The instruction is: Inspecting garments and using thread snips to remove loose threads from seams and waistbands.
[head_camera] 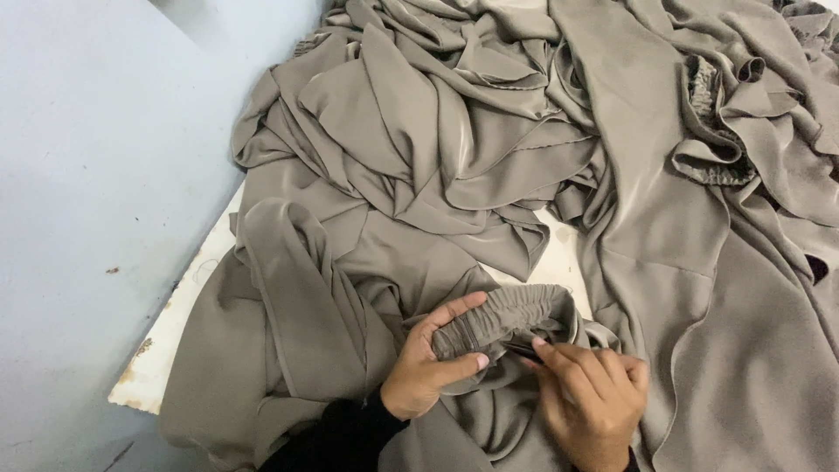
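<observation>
A gathered cuff (pixel 507 316) of grey-brown cloth sits low in the middle of the view, held between two bare hands. Going from the left: a pale blue-grey floor (pixel 96 201) fills that side. Next comes the chipped edge of a white table (pixel 166 350), mostly covered by a big heap of the same grey-brown cloth (pixel 437 149), crumpled in loose folds and spreading to the far right. No box, bag or bin shows anywhere; the cloth lies straight on the table. The left hand (pixel 428 363), in a black sleeve (pixel 341 437), has its fingers curled around the cuff, thumb pressed on the near side and fingers on top. Just to the right, the right hand (pixel 590 398) has its fingers drawn close together, pinching a small dark tool (pixel 523 351) against the cuff's edge; what kind of tool cannot be told. Further right, up near the top, another ruffled cuff (pixel 712 122) lies in the folds.
</observation>
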